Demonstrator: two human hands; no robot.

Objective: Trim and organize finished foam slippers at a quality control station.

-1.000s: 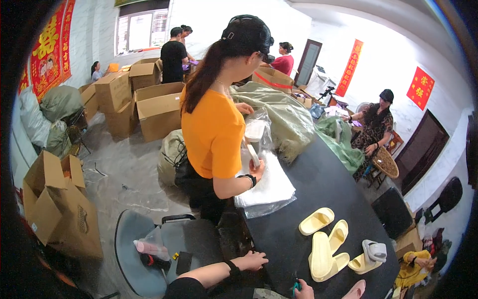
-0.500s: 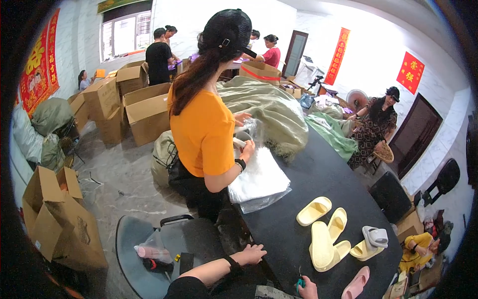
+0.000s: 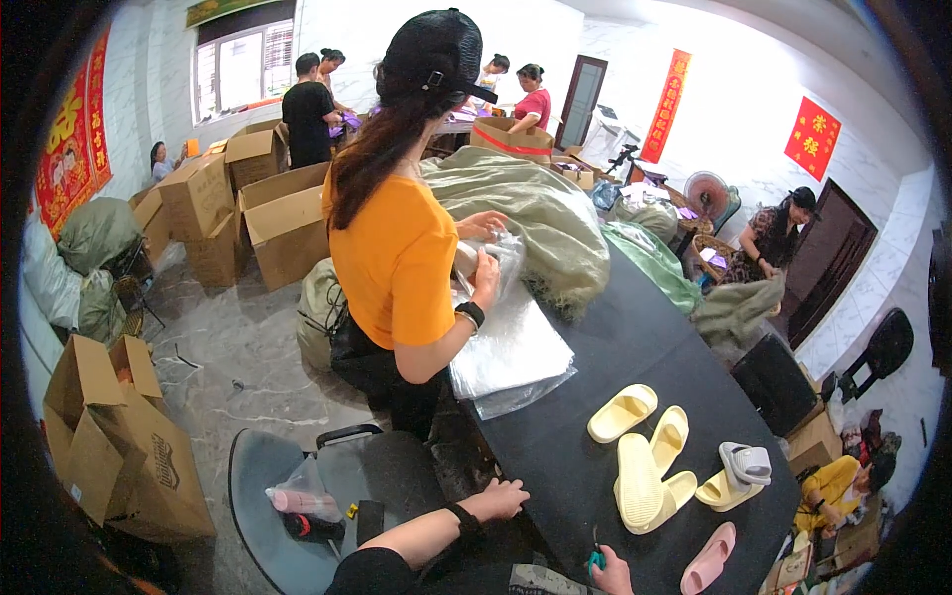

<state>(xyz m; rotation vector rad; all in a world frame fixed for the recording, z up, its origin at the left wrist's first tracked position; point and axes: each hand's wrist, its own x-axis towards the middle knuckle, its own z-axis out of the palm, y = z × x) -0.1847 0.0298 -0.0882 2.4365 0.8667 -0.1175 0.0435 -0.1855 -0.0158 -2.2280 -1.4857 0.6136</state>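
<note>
At far left, a red hanging (image 3: pixel 71 149) with gold figures, above bulging grey-green bags (image 3: pixel 104 233). Below those, a tall cardboard box (image 3: pixel 139 471) with raised flaps; farther back, more cartons (image 3: pixel 286 238), some stacked. Next, a grey-blue chair (image 3: pixel 260 526) bearing a bagged pink bottle (image 3: pixel 302 503) and a flat dark object (image 3: pixel 371 521). Beyond the chair, beside the black surface (image 3: pixel 654 342), a co-worker in an orange top (image 3: pixel 382 258), with clear plastic (image 3: pixel 508 256) between both hands. Low in view, the wearer's own left hand (image 3: pixel 499 499), at the near edge of the surface, fingers loosely extended, gripping nothing; whether touching the edge, hard to tell. Past it, on the surface, a white stack of clear plastic sheets or bags (image 3: pixel 511 357), and behind, a heap of green-grey cloth (image 3: pixel 526 203). Farther right, at the lower edge, teal-handled snips (image 3: pixel 597 561) over the surface, blades pointing away, gripped in the partly cut-off right hand (image 3: pixel 612 573). Just beyond, four yellow slides (image 3: pixel 640 483) close together, one sole up; then a fifth yellow slide (image 3: pixel 722 493) under a grey slide (image 3: pixel 746 463), and nearer, a pink slide (image 3: pixel 709 558). At far right, a person in dark patterned clothing (image 3: pixel 769 233), bent forward; lower, a person in yellow (image 3: pixel 833 483), near a black chair (image 3: pixel 883 352).
</note>
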